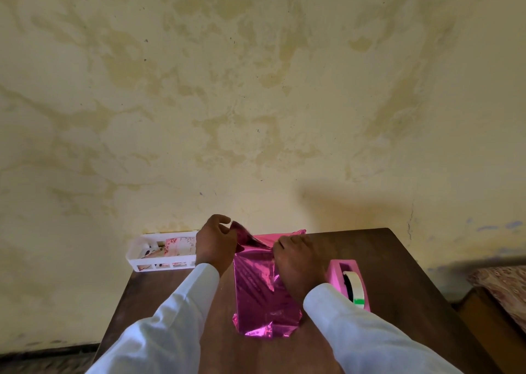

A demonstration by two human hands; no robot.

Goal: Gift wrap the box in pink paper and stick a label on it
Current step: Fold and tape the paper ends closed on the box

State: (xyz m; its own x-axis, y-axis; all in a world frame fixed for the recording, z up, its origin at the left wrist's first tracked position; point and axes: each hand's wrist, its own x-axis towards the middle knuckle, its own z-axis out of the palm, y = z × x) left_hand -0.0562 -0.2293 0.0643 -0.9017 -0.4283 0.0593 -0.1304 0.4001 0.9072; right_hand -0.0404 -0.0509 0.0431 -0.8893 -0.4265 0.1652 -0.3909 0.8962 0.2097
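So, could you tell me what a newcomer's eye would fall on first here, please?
The shiny pink paper, folded into a boxy parcel at the middle of the dark table, stands out most. The left hand pinches a raised flap at its far end while the right hand rests on top. A pink tape dispenser stands just right of it.

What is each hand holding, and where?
The left hand pinches the raised far flap of the pink paper. The right hand lies on the paper beside it; a grip cannot be told.
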